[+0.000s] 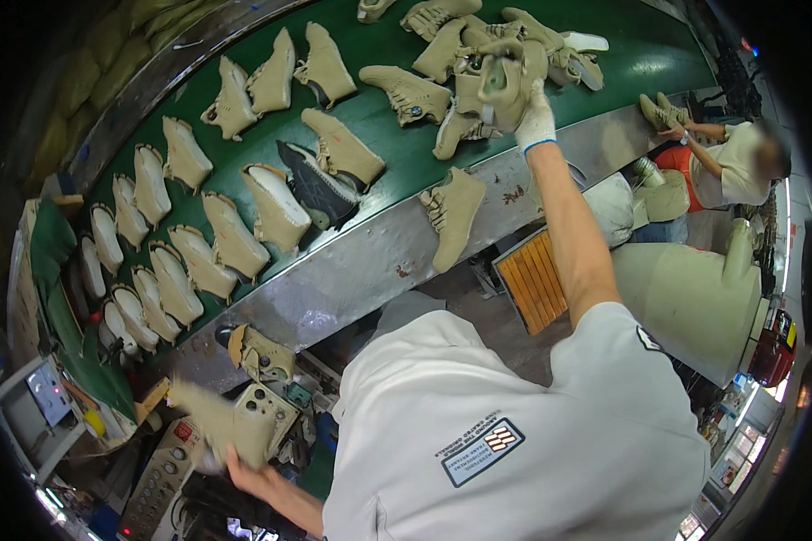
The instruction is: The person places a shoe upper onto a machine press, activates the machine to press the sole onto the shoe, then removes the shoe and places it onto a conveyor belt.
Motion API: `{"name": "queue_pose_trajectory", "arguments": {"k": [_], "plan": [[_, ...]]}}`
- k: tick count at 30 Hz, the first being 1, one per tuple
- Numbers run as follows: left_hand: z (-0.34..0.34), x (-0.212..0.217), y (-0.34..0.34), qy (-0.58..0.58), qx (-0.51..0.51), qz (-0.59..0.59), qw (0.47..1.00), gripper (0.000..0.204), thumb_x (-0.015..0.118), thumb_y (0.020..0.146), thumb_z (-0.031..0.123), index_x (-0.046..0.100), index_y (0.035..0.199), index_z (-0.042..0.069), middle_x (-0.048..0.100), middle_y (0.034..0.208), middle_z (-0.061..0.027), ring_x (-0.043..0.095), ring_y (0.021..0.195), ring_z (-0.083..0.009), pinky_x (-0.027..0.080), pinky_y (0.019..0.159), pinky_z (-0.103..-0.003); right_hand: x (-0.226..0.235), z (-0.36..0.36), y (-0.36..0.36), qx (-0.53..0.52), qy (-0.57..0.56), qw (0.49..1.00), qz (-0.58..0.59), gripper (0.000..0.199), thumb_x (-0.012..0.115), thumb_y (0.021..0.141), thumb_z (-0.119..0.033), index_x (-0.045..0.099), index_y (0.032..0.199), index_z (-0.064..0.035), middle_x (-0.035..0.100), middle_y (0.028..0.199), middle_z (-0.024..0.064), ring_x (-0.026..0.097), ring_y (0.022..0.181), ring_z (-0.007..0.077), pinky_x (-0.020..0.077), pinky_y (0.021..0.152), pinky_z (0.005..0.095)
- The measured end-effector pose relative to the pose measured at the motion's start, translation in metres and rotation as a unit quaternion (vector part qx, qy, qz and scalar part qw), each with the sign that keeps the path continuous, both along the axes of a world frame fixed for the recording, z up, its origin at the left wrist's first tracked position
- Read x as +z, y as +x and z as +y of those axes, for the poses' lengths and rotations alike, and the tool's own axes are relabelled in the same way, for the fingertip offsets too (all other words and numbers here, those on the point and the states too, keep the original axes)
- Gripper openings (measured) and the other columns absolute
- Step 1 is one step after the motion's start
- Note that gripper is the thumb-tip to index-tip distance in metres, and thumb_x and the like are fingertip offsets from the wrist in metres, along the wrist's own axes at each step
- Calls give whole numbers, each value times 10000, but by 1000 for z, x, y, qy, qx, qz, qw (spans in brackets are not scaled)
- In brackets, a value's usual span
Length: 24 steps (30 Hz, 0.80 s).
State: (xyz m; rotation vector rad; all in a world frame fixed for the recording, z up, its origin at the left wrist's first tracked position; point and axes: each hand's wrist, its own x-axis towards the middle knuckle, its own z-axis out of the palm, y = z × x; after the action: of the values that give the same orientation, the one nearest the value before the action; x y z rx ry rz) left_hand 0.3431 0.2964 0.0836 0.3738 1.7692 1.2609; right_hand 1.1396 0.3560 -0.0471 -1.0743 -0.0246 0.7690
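My right hand (pixel 538 119), in a white glove with a blue cuff edge, reaches across to the green belt and grips a beige lace-up boot upper (pixel 505 83) by its side, its opening facing me. Around it lies a pile of similar beige uppers (pixel 404 92). At lower left, my bare left hand (pixel 253 476) is closed on another beige boot upper (pixel 216 417), blurred by motion, above a control box with knobs (pixel 158 482). One more upper (pixel 453 216) rests against the belt's metal side, close to my right forearm.
Uppers stand in rows on the green belt (pixel 235 162), with a black shoe (pixel 318 187) among them. A slatted wooden stool (pixel 530 281) and a large pale machine housing (pixel 681 302) are on the right. A seated co-worker (pixel 735 162) holds shoes at far right.
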Motion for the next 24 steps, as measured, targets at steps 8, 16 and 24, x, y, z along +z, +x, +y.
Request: {"name": "queue_pose_trajectory", "arguments": {"k": [8, 16, 24], "plan": [[252, -41, 383, 32, -479, -64, 875, 557, 777, 740, 62, 607, 1238, -119, 707, 1083, -179, 706, 938, -242, 568, 841, -347, -134, -157, -163, 242, -599, 732, -214, 1261, 870, 657, -591, 286, 1501, 141, 514, 1429, 328, 506, 1344, 416, 418, 1109, 421], [323, -48, 633, 141, -634, -101, 753, 618, 798, 848, 338, 632, 1198, -143, 717, 1022, -198, 703, 891, -225, 550, 841, -322, -148, -137, -239, 70, -351, 931, -65, 591, 838, 733, -34, 589, 1267, 11, 705, 1128, 122, 684, 993, 235, 535, 885, 356], [369, -205, 436, -24, -542, 93, 835, 241, 630, 900, 175, 708, 878, -52, 710, 774, -110, 643, 633, -160, 508, 582, -291, -36, -114, -109, -11, -164, 986, -2, 571, 792, 824, -127, 559, 1327, 9, 654, 1178, 95, 655, 1046, 231, 557, 934, 401]]}}
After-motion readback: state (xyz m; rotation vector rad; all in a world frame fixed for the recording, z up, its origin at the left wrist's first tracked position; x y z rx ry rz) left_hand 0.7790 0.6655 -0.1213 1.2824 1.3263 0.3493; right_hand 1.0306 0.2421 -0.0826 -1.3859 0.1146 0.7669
